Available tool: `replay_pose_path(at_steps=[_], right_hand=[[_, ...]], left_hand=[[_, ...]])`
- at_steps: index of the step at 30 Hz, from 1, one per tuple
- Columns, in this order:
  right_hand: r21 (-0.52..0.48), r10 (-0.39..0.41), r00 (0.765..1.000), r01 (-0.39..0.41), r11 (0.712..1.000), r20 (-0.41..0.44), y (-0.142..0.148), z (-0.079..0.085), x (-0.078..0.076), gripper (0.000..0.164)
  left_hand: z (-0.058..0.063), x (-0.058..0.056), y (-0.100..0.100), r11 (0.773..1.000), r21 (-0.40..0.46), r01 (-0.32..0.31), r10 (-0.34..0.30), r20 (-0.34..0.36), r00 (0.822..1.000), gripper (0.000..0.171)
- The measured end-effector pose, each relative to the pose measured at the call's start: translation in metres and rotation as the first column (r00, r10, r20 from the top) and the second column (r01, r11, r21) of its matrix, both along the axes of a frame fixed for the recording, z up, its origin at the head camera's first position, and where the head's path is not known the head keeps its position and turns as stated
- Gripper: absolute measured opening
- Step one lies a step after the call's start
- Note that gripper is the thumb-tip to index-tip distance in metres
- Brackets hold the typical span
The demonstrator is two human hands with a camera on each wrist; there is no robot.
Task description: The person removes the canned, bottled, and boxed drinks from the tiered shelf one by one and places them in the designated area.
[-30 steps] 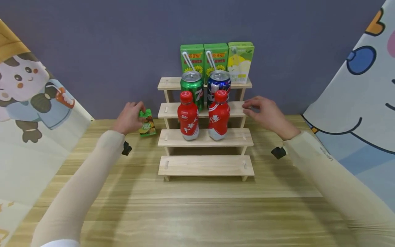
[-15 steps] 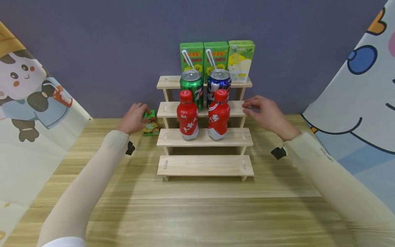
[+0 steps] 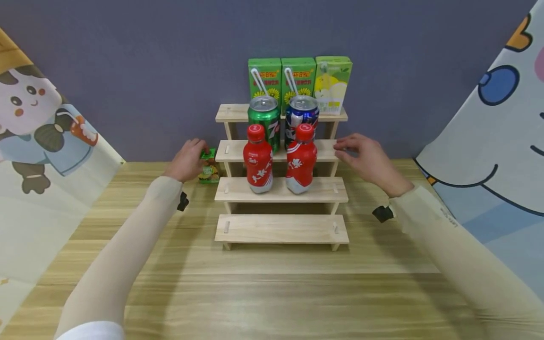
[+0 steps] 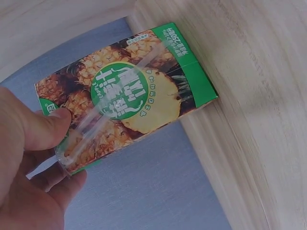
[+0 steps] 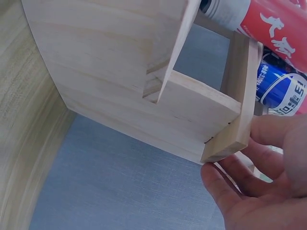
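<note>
My left hand (image 3: pixel 187 159) pinches the top end of a green juice carton (image 3: pixel 209 169) between thumb and fingers, just left of the wooden tiered shelf (image 3: pixel 282 229). In the left wrist view the carton (image 4: pixel 129 96) shows pineapples and a clear straw sleeve, its green base close to the table. My right hand (image 3: pixel 365 158) grips the right end of the shelf's second tier from the top. The right wrist view has the thumb on that board (image 5: pixel 245 108) and the other fingers curled at its underside and end.
Two red bottles (image 3: pixel 258 163) stand on the third tier. Behind them are a green can (image 3: pixel 264 118) and a blue can (image 3: pixel 301 115). Three drink cartons (image 3: pixel 297 71) line the top tier. A grey wall (image 3: pixel 170 71) rises behind, and printed panels (image 3: pixel 488 141) flank both sides.
My left hand has slid right with the pineapple carton, bringing it beside the shelf's left side and turning it straighter. My right hand keeps its grip in the same place.
</note>
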State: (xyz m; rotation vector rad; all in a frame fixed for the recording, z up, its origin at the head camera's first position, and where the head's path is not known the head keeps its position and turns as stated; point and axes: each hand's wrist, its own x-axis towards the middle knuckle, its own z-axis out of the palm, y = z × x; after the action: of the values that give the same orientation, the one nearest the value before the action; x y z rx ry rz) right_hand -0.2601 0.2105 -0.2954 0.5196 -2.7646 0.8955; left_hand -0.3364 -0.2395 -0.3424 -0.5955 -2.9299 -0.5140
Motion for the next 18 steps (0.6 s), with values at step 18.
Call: replay_pose_path(at_steps=[18], right_hand=[[-0.020, -0.005, 1.000, 0.005, 1.000, -0.010, -0.001, -0.002, 0.001, 0.027]], left_hand=[[0.020, 0.013, -0.006, 0.999, 0.042, 0.011, -0.007, -0.085, 0.996, 0.034]])
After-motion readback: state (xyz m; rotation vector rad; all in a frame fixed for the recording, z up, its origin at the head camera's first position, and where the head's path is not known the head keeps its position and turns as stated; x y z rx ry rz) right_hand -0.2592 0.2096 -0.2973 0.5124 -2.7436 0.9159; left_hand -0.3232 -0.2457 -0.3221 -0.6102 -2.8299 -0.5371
